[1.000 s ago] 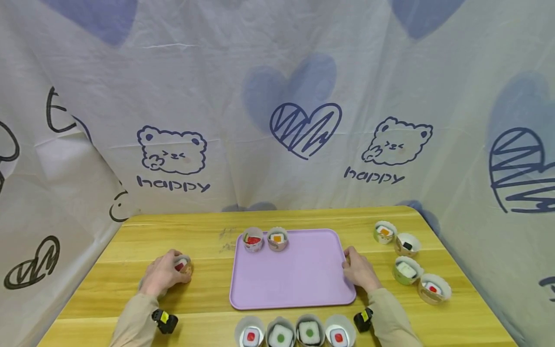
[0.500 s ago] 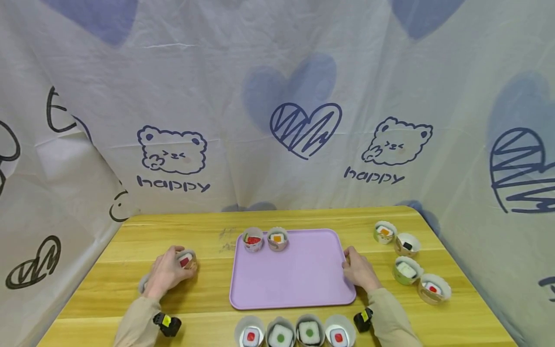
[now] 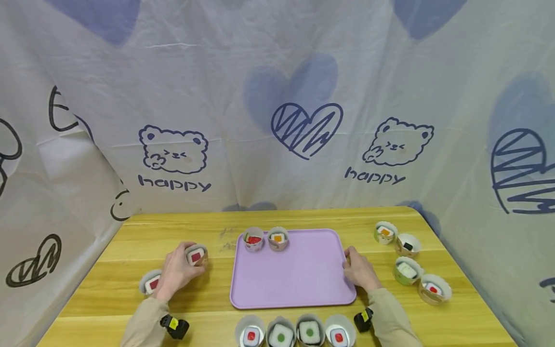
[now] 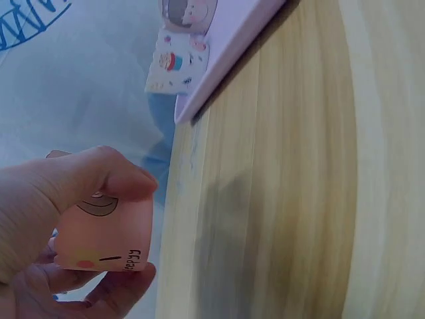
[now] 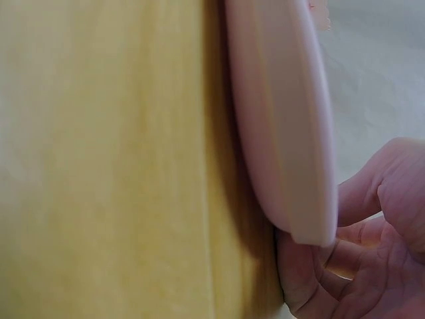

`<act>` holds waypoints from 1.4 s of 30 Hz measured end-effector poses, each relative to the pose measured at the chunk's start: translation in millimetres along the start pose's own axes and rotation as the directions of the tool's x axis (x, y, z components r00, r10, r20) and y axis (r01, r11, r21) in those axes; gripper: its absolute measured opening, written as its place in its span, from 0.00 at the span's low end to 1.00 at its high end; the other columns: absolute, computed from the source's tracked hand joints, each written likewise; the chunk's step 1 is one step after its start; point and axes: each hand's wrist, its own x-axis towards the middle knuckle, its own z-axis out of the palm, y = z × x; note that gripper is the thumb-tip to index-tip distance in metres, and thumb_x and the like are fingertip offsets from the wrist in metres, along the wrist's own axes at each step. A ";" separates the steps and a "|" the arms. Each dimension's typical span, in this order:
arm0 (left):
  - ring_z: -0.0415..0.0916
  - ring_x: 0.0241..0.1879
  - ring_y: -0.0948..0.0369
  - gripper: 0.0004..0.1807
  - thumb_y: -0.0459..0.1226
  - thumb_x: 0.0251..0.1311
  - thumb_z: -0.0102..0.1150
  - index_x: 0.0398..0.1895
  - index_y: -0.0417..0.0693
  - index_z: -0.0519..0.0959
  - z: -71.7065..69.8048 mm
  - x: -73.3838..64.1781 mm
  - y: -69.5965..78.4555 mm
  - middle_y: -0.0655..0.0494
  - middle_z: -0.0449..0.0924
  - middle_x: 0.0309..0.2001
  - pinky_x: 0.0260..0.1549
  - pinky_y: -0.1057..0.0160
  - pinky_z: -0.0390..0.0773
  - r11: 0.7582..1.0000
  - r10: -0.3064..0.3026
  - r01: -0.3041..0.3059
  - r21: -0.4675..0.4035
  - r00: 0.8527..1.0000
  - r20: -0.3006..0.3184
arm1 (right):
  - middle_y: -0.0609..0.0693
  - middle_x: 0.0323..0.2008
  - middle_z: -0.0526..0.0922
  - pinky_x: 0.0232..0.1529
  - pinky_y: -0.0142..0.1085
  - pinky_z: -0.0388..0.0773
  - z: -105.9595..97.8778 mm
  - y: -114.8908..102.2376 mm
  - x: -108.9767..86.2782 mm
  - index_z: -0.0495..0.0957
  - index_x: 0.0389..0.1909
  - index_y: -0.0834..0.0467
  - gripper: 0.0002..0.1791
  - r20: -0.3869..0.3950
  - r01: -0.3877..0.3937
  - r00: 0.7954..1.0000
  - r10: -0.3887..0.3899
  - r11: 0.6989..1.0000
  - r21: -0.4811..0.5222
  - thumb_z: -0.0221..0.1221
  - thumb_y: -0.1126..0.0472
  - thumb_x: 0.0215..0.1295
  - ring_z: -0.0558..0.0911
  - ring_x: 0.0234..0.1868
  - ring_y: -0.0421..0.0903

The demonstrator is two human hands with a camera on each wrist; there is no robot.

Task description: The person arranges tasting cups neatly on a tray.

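My left hand (image 3: 177,271) grips a paper baking cup (image 4: 109,232) by its sides, thumb on one side and fingers on the other. Inside the cup is a white sushi-like piece (image 3: 196,256) with a dark red square centre. The cup is held over the table, left of the pale purple tray (image 3: 299,279). At the tray's right edge my right hand (image 3: 361,271) pinches the rim; the right wrist view has its thumb at the upper side and fingers under the edge. Two filled cups, one red-topped (image 3: 253,243) and one orange-centred (image 3: 278,241), stand at the tray's back left.
Another cup (image 3: 149,283) with a red-centred piece stands behind my left wrist. Several filled cups (image 3: 406,271) form a slanting line on the table's right side. A row of cups (image 3: 282,333) stands before the tray's front edge. A printed cloth (image 3: 243,159) hangs behind the table.
My left hand has moved right and slightly away with the cup, toward the tray. The cup left behind it has come into fuller view. My right hand stays at the tray's edge.
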 end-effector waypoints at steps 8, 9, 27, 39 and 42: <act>0.82 0.41 0.48 0.37 0.34 0.44 0.73 0.60 0.31 0.71 13.2 1.1 10.3 0.33 0.82 0.47 0.38 0.54 0.82 0.998 0.040 -0.041 -0.045 0.999 -0.027 | 0.53 0.27 0.74 0.31 0.37 0.67 0.0 0.4 0.3 0.69 0.53 0.65 0.12 -0.002 0.002 1.000 -0.002 1.000 -0.002 0.50 0.64 0.72 0.72 0.28 0.48; 0.82 0.42 0.48 0.37 0.34 0.44 0.73 0.61 0.31 0.71 14.9 1.1 11.6 0.33 0.82 0.47 0.39 0.54 0.82 0.998 0.045 -0.046 -0.049 0.998 -0.032 | 0.53 0.27 0.74 0.31 0.38 0.67 -0.1 0.3 0.2 0.69 0.53 0.65 0.12 -0.002 0.002 1.000 -0.002 1.000 -0.003 0.50 0.64 0.72 0.72 0.28 0.48; 0.84 0.42 0.50 0.35 0.33 0.43 0.75 0.58 0.34 0.73 34.2 4.3 32.1 0.37 0.85 0.46 0.40 0.61 0.82 0.978 0.156 -0.169 -0.126 0.982 -0.104 | 0.53 0.27 0.74 0.31 0.38 0.67 -0.9 -0.3 -1.4 0.69 0.53 0.65 0.13 -0.003 0.008 1.000 -0.008 1.000 0.004 0.50 0.64 0.72 0.72 0.28 0.49; 0.84 0.47 0.47 0.39 0.30 0.44 0.75 0.63 0.34 0.70 47.2 5.6 46.4 0.37 0.84 0.50 0.46 0.53 0.84 0.958 0.216 -0.226 -0.177 0.973 -0.074 | 0.53 0.27 0.73 0.31 0.38 0.66 -1.0 -0.4 -2.1 0.69 0.53 0.66 0.13 -0.006 0.011 1.000 -0.011 1.000 0.004 0.50 0.64 0.72 0.72 0.28 0.48; 0.84 0.49 0.45 0.40 0.29 0.44 0.76 0.64 0.34 0.68 50.3 5.7 50.1 0.36 0.83 0.51 0.49 0.50 0.84 0.947 0.242 -0.251 -0.201 0.968 -0.068 | 0.53 0.26 0.73 0.30 0.37 0.66 -0.6 -0.2 -1.5 0.69 0.54 0.66 0.13 -0.006 0.009 1.000 -0.009 1.000 0.007 0.50 0.64 0.72 0.72 0.28 0.48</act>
